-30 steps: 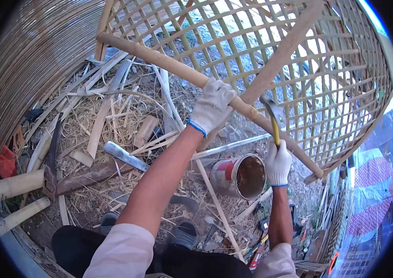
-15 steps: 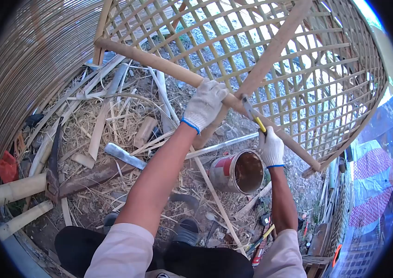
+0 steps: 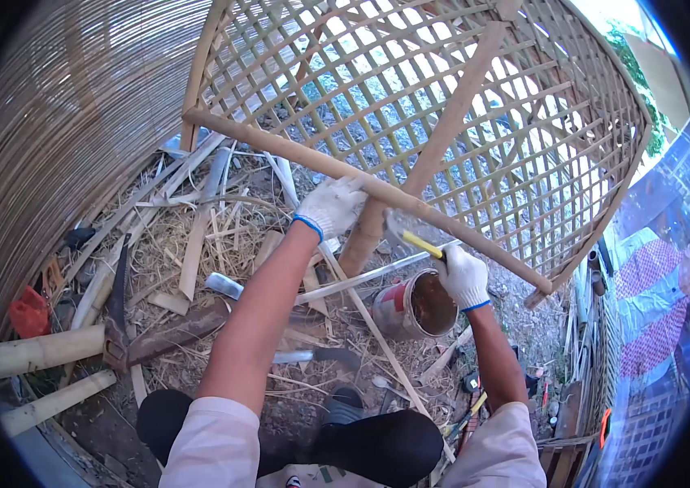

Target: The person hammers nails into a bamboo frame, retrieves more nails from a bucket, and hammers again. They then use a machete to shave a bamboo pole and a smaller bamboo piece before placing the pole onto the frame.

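My left hand (image 3: pixel 330 208), in a white knit glove with a blue cuff, holds the lower edge of a round bamboo pole (image 3: pixel 280 148). My right hand (image 3: pixel 465 278), gloved the same way, is closed round the yellow handle of a hammer (image 3: pixel 422 243). The blurred hammer head is just below the pole, close to where a slanting bamboo post (image 3: pixel 452 114) crosses it. Behind the pole spreads a woven bamboo lattice (image 3: pixel 524 163), fixed along its edges to the frame. I cannot make out a nail.
A bucket (image 3: pixel 398 311) lies tipped beneath my right hand. Bamboo strips and shavings (image 3: pixel 223 215) litter the ground. A saw (image 3: pixel 119 301) and thick bamboo lengths (image 3: pixel 40 351) lie left, with a curved blade (image 3: pixel 333 356) near my feet. Patterned sheeting (image 3: pixel 646 301) is at right.
My left hand has shifted down and left along the pole. The hammer has dropped from the joint to below the pole. The lattice and pole appear shifted as the view moved.
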Motion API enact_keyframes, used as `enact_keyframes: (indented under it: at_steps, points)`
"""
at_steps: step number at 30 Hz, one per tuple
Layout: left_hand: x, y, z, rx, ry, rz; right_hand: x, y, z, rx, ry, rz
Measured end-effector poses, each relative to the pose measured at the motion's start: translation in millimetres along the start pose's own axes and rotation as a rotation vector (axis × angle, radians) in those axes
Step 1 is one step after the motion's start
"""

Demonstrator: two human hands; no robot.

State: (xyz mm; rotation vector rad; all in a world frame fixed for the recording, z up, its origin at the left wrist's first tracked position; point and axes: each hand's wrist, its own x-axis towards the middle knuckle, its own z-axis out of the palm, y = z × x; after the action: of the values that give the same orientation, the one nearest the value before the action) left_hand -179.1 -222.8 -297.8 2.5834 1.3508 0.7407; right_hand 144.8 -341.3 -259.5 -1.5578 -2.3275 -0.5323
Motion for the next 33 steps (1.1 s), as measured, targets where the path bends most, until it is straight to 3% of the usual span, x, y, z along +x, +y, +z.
enact_keyframes:
  at_steps: [2, 6, 8, 9, 13, 15, 16, 19, 24, 29, 31, 33]
  points:
    - [-18, -12, -26, -0.037, -0.238, -0.146, -1, -9, -1, 0.068, 0.06, -0.032]
    - [-86, -74, -60, -0.039, -0.356, -0.365, 7, 22, 3, 0.108, 0.107, -0.277]
    - [-129, -115, -65, 0.053, -0.379, -0.447, 15, 30, 10, -0.124, -0.185, 0.166]
    - [-151, -133, -69, 0.04, -0.4, -0.552, 19, 30, 1, -0.183, -0.246, 0.135]
    - [-221, -186, -70, 0.115, -0.523, -0.839, 13, 39, -3, 0.059, -0.019, -0.361]
    - [-237, -211, -63, 0.005, -0.569, -0.927, 16, 38, 9, -0.101, -0.182, -0.08]
    - [-233, -206, -66, -0.028, -0.509, -0.883, 21, 39, 11, -0.188, -0.247, 0.062]
    - [-231, -198, -83, -0.035, -0.313, -0.772, 24, 9, 0, -0.099, -0.173, -0.036]
    - [-228, -207, -58, 0.021, -0.469, -0.736, 37, -49, -11, 0.049, -0.137, -0.167]
    - [-211, -197, -56, 0.014, -0.521, -0.669, 63, -119, 9, 0.117, -0.483, -0.177]
    - [-208, -195, -54, -0.121, -0.471, -0.706, 58, -147, 35, 0.142, -0.655, -0.266]
    - [-203, -188, -58, -0.079, -0.461, -0.651, 45, -167, 72, 0.138, -0.669, -0.4]
